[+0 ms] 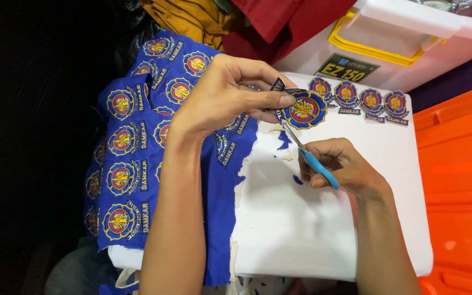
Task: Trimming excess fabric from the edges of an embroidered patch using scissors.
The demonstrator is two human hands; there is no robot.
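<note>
My left hand (230, 93) pinches a round embroidered patch (304, 110), blue with a red and yellow centre, holding it above a white board (301, 218). My right hand (340, 166) grips small scissors with a light blue handle (319, 168); their blades point up to the patch's lower left edge. A blue cloth sheet (132, 158) covered with several uncut patches lies under my left forearm at the left. Several cut-out patches (359, 101) sit in a row along the board's far edge.
A white plastic box with a yellow latch (389, 38) stands behind the board. An orange container (460, 180) is at the right. Red and mustard fabrics (236, 22) are piled at the back. Small blue scraps (284, 141) lie on the board.
</note>
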